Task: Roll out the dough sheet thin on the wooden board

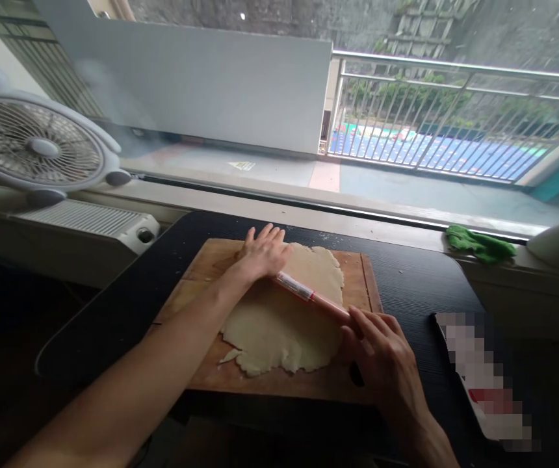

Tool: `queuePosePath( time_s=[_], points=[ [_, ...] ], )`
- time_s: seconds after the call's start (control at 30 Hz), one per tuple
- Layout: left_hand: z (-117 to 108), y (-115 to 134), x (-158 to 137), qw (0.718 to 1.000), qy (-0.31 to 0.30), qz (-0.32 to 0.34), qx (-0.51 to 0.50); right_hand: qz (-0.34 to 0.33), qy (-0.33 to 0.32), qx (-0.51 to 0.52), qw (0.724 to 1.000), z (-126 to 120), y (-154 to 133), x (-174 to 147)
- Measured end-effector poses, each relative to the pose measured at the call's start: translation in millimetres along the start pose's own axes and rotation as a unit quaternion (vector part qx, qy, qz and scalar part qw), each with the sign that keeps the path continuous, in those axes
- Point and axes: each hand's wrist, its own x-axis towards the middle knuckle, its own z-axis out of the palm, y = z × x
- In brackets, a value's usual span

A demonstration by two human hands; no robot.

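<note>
A sheet of dough (279, 331) with ragged edges lies flat on a wooden cutting board (189, 292). Across it, at a slant, rests a slim rolling pin (328, 307) with a printed label near its far end. My right hand (387, 351) has its fingers closed round the near right end of the pin. At the pin's far left end is my left hand (264, 252), palm down with fingers stretched out; its palm hides that end, and whether it presses on the pin or the dough I cannot tell.
The board sits on a black table (416, 279). A blurred-out flat object (484, 383) lies at the table's right. A green cloth (479, 244) is on the windowsill. At left, a white fan (43, 148) stands on a radiator (89, 221).
</note>
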Motion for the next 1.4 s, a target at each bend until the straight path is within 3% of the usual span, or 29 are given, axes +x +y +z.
queuePosePath(
  time_s=[0.1,0.23,0.3,0.4,0.47,0.57,0.63,0.7,0.8,0.9,0.97,1.07,1.13,1.2,1.3,1.4],
  points=[
    [-2.4,-6.8,-25.1,1.000,0.014,0.014,-0.014,-0.009,0.008,-0.002,1.000,0.2,-10.8,-10.8],
    [-5.9,-33.4,-114.8,0.997,0.067,0.040,-0.026,-0.046,-0.007,0.037,0.998,5.1,-27.5,-33.0],
    [-7.5,-40.7,-142.8,0.996,0.075,0.038,-0.031,-0.058,-0.013,0.042,0.997,7.3,-29.5,-35.3],
    [-5.5,-35.8,-129.0,0.996,0.077,0.020,-0.026,-0.057,-0.013,0.020,0.998,8.8,-22.4,-23.1],
    [-2.4,-24.9,-89.9,0.997,0.074,0.005,-0.024,-0.052,-0.020,0.000,0.998,8.4,-15.2,-9.2],
    [-1.7,-7.4,-32.2,0.999,0.020,-0.020,-0.040,-0.019,-0.027,-0.043,0.999,7.0,-11.2,6.5],
    [-4.6,-1.9,-21.4,0.999,0.005,-0.024,-0.048,0.005,-0.023,-0.059,0.998,7.3,-16.1,8.5],
    [-7.8,-4.3,-40.8,0.998,0.034,-0.011,-0.048,0.014,-0.033,-0.052,0.998,10.0,-25.2,5.6],
    [-9.1,-19.7,-104.2,0.995,0.092,0.010,-0.044,0.002,-0.049,-0.052,0.997,19.0,-36.1,8.4],
    [-7.5,-34.8,-157.4,0.992,0.122,0.000,-0.042,-0.028,-0.043,-0.078,0.996,34.7,-33.2,43.2],
    [-8.5,-38.9,-169.5,0.990,0.135,-0.008,-0.040,-0.040,-0.041,-0.083,0.995,49.4,-25.8,85.2],
    [-15.1,-39.6,-159.9,0.988,0.145,-0.023,-0.037,-0.026,-0.056,-0.087,0.994,72.8,-17.8,147.0],
    [-20.5,-40.2,-150.5,0.988,0.147,-0.028,-0.038,-0.022,-0.061,-0.093,0.994,80.7,-17.1,163.9],
    [-23.4,-41.7,-148.6,0.989,0.140,-0.018,-0.051,-0.045,-0.065,-0.097,0.992,77.4,-18.3,151.2],
    [-20.1,-43.3,-159.6,0.988,0.133,0.007,-0.083,-0.105,-0.077,-0.120,0.984,57.8,-20.2,95.3],
    [-13.2,-42.0,-169.8,0.983,0.150,0.019,-0.102,-0.108,-0.101,-0.154,0.977,42.7,-22.1,55.8]
  ],
)
